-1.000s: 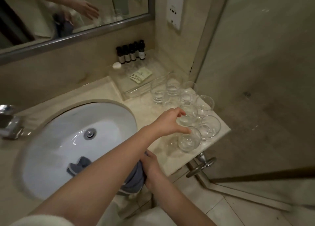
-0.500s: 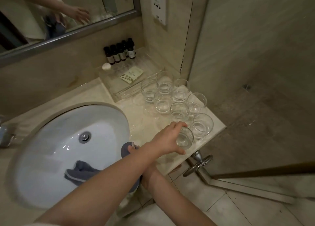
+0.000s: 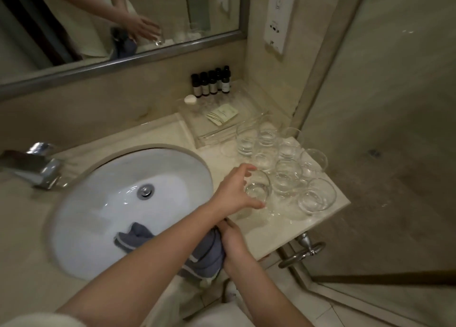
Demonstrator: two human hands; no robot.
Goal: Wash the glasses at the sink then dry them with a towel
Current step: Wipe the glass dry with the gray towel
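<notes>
Since half a second before, the left hand (image 3: 234, 193) had carried one glass (image 3: 257, 188) off the front counter edge toward the sink (image 3: 81, 228), fingers and thumb curled round its side; the right hand (image 3: 230, 239) gripped the grey towel (image 3: 204, 257) draped over the basin rim. That glass looked light, rigid, breakable and probably slippery, best held round its wall, not the rim. Beside it the other glasses (image 3: 288, 178) stood clustered on the counter (image 3: 276, 233), apparently empty.

Beige marble walls (image 3: 74, 114), framed mirror (image 3: 118, 18)
</notes>
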